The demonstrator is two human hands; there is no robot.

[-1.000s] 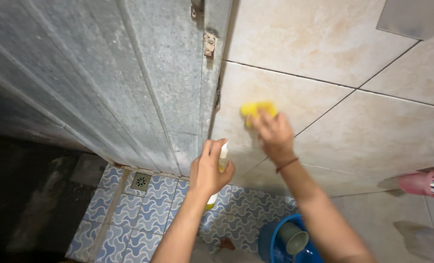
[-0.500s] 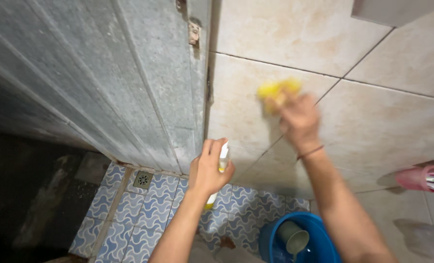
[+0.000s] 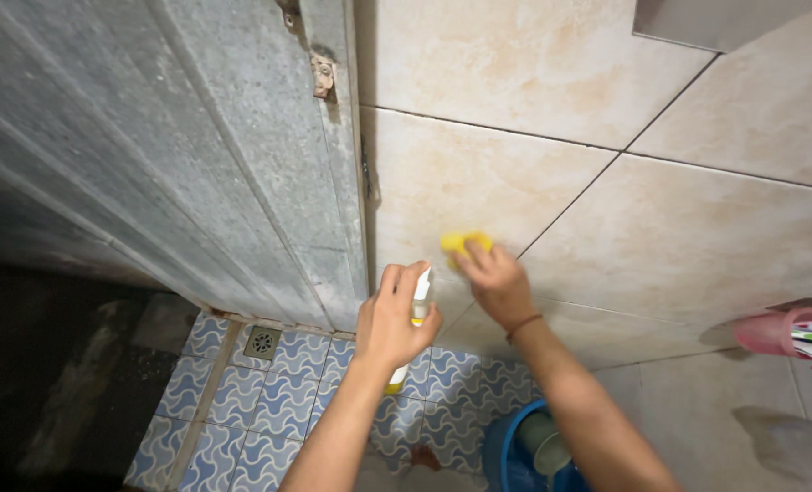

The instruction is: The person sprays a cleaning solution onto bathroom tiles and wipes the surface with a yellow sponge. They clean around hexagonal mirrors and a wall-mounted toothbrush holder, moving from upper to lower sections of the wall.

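Note:
My right hand (image 3: pixel 495 281) presses a yellow sponge (image 3: pixel 461 242) against the beige tiled wall (image 3: pixel 698 237), low down near the corner by the door. A thin reddish band circles that wrist. My left hand (image 3: pixel 390 319) grips a white and yellow spray bottle (image 3: pixel 417 305), held upright just left of the sponge, with its bottom end (image 3: pixel 395 381) showing below my palm.
A grey corrugated metal door (image 3: pixel 196 155) with a rusty hinge (image 3: pixel 322 75) fills the left. Below lie blue wave-patterned floor tiles (image 3: pixel 242 401) with a drain (image 3: pixel 261 343). A blue bucket (image 3: pixel 506 456) holds a grey cup (image 3: pixel 543 442). A pink holder (image 3: pixel 775 330) sits at right.
My right hand swept the sponge up and right across the wall, then down and left to a lower spot near the bottle. The left hand stayed put; the view shifted slightly.

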